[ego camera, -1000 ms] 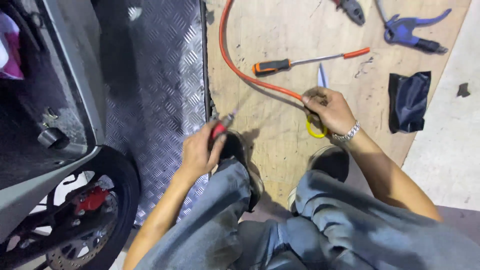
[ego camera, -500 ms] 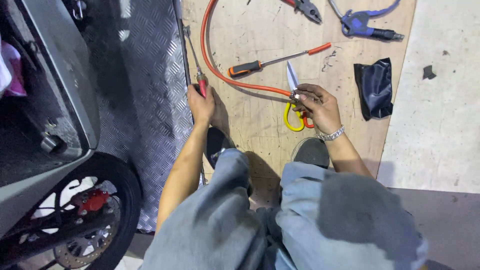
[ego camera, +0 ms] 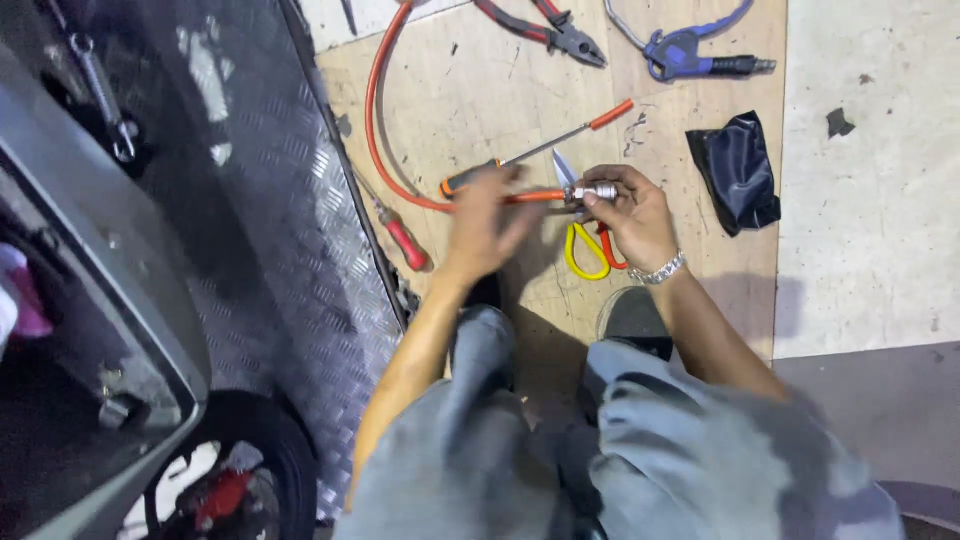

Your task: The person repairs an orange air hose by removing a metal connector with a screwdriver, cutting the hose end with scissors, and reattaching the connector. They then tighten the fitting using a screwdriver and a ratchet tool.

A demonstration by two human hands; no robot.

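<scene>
right hand (ego camera: 628, 215) – clenched on hose fitting (ego camera: 598, 190), steadying orange hose (ego camera: 375, 120) | left hand (ego camera: 485, 225) – blurred, grip unclear, at 9 o'clock of fitting | scissors (ego camera: 585, 250) beneath, within reach

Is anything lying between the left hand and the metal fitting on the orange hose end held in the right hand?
Nothing visible does. The left hand is beside the small silver metal fitting pinched in the right hand, with only bare plywood board showing between them.
</scene>
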